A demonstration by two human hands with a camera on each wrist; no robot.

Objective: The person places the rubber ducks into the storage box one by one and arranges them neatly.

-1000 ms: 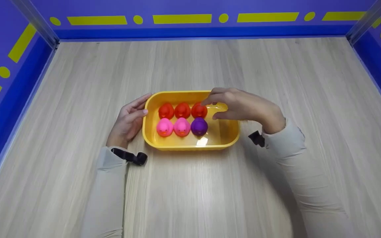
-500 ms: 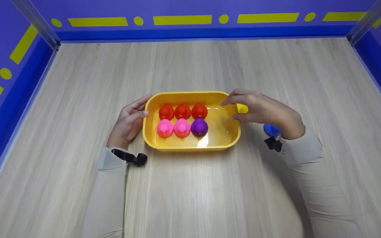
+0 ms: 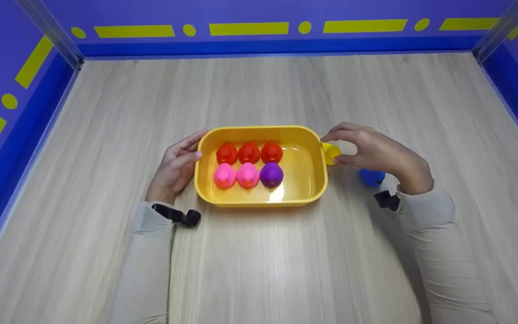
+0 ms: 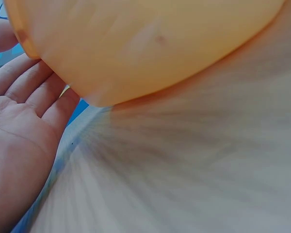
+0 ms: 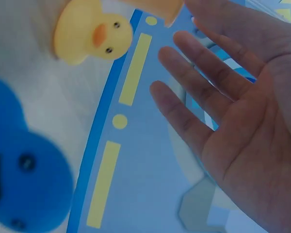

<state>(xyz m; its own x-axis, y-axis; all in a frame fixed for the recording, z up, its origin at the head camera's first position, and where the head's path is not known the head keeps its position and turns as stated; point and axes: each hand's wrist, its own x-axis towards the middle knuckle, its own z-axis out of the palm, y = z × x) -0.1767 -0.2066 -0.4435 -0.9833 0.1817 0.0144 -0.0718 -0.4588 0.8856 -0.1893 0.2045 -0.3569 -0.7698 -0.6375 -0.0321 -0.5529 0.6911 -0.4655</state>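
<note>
A yellow plastic tub [image 3: 306, 173] holds several toy ducks in two rows. Three red ducks [image 3: 249, 152] form the back row; two pink ducks [image 3: 248, 175] and a purple duck [image 3: 271, 174] the front. My left hand [image 3: 176, 164] touches the tub's left end, with straight fingers along its outer wall and thumb at the rim. Beyond the right end, my right hand [image 3: 371, 146] hovers holding nothing, fingers spread above a yellow duck [image 5: 89, 34]. In the right wrist view that duck stands apart from the fingers. A blue duck [image 3: 371, 177] sits beneath my right wrist.
The tub stands on a light wood-grain table [image 3: 259, 270]. Blue-purple panels [image 3: 259, 11] with yellow marks border the table at the back and both sides. Black camera mounts [image 3: 190, 218] stick out from both sleeves.
My right hand has moved from over the tub's right part to outside its right end. The yellow and blue ducks have come into sight there. My left hand and the ducks inside stay put.
</note>
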